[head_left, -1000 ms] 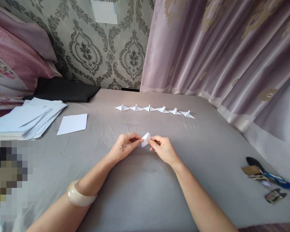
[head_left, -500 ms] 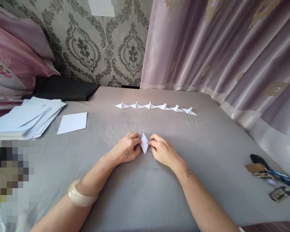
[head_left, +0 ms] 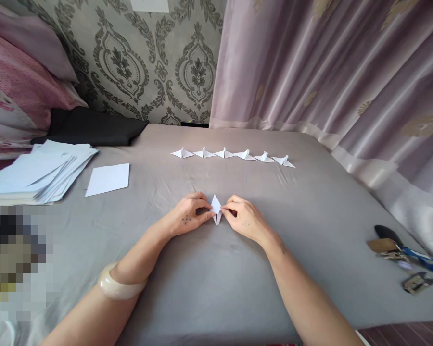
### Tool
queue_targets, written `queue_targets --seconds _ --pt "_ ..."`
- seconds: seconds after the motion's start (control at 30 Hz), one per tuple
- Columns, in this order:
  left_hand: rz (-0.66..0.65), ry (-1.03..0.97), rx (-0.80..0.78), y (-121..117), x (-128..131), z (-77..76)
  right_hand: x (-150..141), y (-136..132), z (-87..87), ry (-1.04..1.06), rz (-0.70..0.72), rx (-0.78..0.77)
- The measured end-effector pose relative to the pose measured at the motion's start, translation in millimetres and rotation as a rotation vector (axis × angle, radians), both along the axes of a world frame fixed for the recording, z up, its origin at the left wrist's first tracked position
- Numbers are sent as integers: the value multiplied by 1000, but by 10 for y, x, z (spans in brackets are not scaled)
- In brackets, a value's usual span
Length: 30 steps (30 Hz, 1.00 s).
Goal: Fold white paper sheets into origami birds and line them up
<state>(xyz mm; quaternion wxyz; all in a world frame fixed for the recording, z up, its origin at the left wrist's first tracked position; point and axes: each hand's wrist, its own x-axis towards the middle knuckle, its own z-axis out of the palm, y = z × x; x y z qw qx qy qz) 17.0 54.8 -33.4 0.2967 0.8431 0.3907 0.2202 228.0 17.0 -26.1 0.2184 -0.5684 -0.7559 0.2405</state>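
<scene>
The folded paper (head_left: 215, 203) stands out white between the fingertips of the two hands, its long points running away from and toward the person. The left hand (head_left: 186, 214) has thumb and forefinger clamped on its left edge; the right hand (head_left: 248, 220) pinches the right edge, thumb and forefinger meeting at the tips, with a gap behind them.

Half a second ago the paper shows an almost plain diamond face, notched only at the near tip; now a longer dark slit parts two narrow points on the near side of the fingers. The left thumb, tucked in then, now reaches out to the paper. A second ago the paper sits tilted in the grip, more to one side.

Beyond the fingers, the row of six paper birds (head_left: 224, 153) keeps its order, wing tips touching or nearly so. Left of the left fingers, the single sheet (head_left: 108, 179) and, further out, the paper stack (head_left: 39, 175) lie as before. Well to the right of the right fingers are the keys (head_left: 393, 256) and a small metal object (head_left: 418, 283). All rest on the grey cloth (head_left: 216, 288).
</scene>
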Motion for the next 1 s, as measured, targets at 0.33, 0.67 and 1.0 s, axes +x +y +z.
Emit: queue_targets --seconds 0.33,0.67,1.0 --pt "132 -72 -58 19 90 -15 -45 94 -72 68 -120 -41" --pt "209 -66 -117 64 117 -31 -42 199 -100 113 -156 -125" --pt "204 -86 -187 106 109 -27 -33 250 -112 169 -189 -192"
